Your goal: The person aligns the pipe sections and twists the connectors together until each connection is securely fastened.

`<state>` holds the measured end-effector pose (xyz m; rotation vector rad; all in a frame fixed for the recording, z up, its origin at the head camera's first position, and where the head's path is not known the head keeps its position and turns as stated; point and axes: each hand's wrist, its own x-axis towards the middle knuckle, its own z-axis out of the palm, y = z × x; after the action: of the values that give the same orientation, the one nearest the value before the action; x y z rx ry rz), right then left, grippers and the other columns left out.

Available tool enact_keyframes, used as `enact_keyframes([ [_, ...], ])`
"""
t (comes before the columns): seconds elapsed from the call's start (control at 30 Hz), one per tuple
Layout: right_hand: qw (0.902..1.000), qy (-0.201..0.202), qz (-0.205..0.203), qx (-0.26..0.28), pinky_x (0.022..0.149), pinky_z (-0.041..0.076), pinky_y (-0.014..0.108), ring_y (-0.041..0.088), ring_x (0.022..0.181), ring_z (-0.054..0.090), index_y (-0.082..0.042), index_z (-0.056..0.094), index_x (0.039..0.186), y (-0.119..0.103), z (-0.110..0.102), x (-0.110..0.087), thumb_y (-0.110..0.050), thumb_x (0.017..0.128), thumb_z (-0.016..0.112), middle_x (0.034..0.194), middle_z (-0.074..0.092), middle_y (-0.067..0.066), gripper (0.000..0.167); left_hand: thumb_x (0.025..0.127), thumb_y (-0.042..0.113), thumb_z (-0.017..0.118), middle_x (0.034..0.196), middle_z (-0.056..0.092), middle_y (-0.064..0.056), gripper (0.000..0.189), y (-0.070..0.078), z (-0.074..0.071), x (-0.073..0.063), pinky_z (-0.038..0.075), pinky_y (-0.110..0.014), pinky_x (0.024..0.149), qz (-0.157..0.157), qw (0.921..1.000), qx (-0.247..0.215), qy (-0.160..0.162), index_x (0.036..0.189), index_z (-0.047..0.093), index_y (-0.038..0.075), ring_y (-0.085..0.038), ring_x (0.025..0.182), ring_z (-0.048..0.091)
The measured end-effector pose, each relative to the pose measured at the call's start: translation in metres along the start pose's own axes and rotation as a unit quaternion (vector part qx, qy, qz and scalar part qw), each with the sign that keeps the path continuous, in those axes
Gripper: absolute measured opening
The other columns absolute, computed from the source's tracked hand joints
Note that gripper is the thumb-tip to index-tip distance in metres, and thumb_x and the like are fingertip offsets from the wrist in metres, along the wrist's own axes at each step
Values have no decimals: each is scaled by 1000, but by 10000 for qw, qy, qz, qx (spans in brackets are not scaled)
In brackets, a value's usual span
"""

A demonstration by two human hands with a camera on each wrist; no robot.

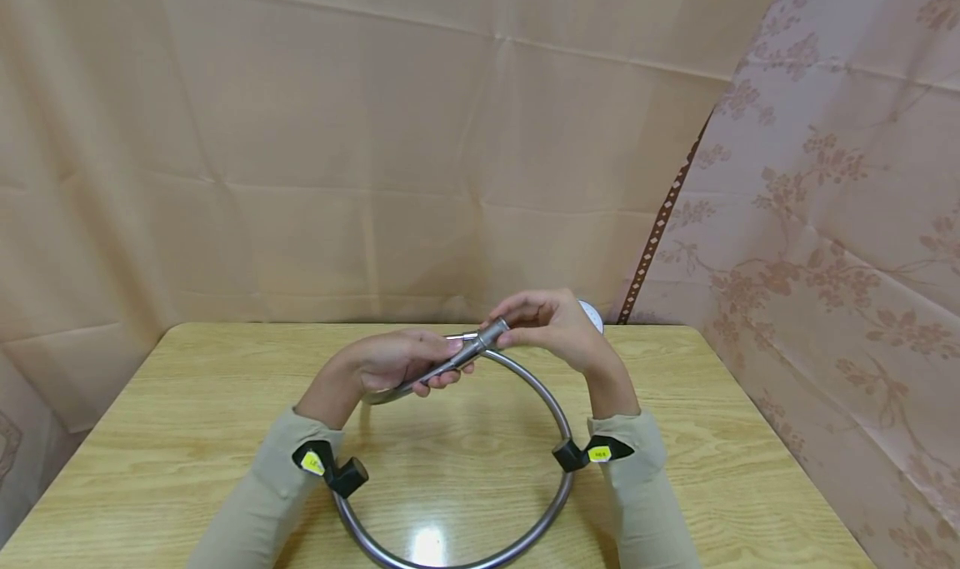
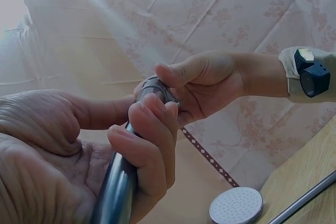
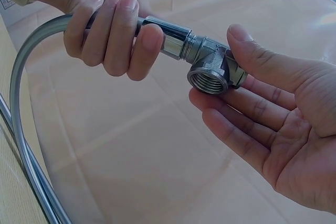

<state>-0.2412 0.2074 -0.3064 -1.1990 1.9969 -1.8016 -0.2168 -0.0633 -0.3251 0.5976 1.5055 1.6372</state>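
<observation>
A silvery metal shower hose (image 1: 551, 406) loops over the table, its raised end between both hands. My left hand (image 1: 405, 359) grips the hose just behind its smooth connector nut (image 3: 167, 34), fingers curled round it. At the tip of the nut sits a metal tee fitting (image 3: 209, 69), its threaded side opening facing down in the right wrist view. My right hand (image 1: 551, 329) pinches the fitting's far end between thumb and fingers. Behind that hand, a round white-faced shower head (image 2: 236, 205) shows partly in the head view.
A light wood table (image 1: 225, 436) lies under the hands, with a beige curtain (image 1: 337, 136) behind it. A flower-patterned curtain (image 1: 847, 261) hangs along the right side. Part of the hose loop runs beneath both forearms.
</observation>
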Motion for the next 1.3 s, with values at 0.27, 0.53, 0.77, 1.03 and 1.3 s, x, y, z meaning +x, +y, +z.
enact_keyframes([
  [0.27,10000,-18,-27,3,82,62,34,14,90,75,13,67,111,1,0,1,-3,87,78,103,79,2,31,110,27,45,80,59,6,26,0,1,0,41,-14,55,64,10000,43,-28,105,64,9,-3,69,51],
  [0.53,10000,19,-49,36,82,62,34,15,89,75,14,67,111,2,0,0,0,87,78,103,79,2,30,109,26,49,80,58,7,20,-2,0,1,41,-14,55,121,9998,95,-139,104,62,11,-3,69,50],
  [0.77,9999,-24,-84,63,82,62,35,15,91,75,15,66,111,3,0,1,2,88,76,103,79,2,28,110,27,45,80,58,7,35,-1,1,0,41,-12,54,86,9999,99,-57,126,60,-1,-1,67,49],
  [1.03,10000,-23,-38,57,82,62,35,14,91,75,14,66,112,1,0,0,-3,88,78,103,79,0,31,113,27,31,81,57,5,51,0,1,3,42,-12,54,33,9998,-36,-211,139,48,-13,-1,66,48],
  [1.3,10000,-30,-25,13,82,62,34,14,91,74,14,67,112,1,0,1,-2,88,77,102,79,0,30,113,21,28,83,61,6,35,0,4,0,42,-13,53,98,9997,-166,-141,118,60,7,-1,68,50],
])
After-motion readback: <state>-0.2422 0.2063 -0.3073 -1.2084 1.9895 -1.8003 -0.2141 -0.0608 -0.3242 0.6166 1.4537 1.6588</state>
